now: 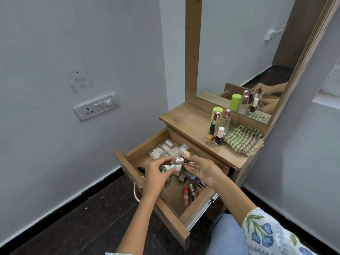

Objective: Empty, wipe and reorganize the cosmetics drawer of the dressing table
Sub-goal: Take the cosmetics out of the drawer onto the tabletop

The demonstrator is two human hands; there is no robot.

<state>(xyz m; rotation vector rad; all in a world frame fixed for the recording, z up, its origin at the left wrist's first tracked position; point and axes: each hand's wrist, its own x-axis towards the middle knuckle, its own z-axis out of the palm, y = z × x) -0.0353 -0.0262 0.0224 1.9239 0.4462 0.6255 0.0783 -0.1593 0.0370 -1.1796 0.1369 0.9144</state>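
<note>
The wooden drawer [128, 165] of the dressing table is pulled out. Above it my left hand [156, 176] pinches a small glittery rose bottle [177, 160] by its body and also holds a white-lidded jar [172, 167] against the palm. My right hand [204, 171] pinches the dark cap end of the same bottle. Inside the drawer lie a clear pack of white pieces [165, 150], a silver-lidded jar [184, 150], and several small bottles and tubes [189, 192]. On the tabletop stand nail polishes [219, 137], perfume bottles [226, 120] and a green tube [216, 112].
A green checked cloth [242, 139] lies folded on the tabletop [185, 120] at the right. The mirror [244, 48] rises behind it. A wall socket plate [95, 106] is on the left wall. Dark floor [92, 218] lies left of the drawer; my knee [226, 234] is below it.
</note>
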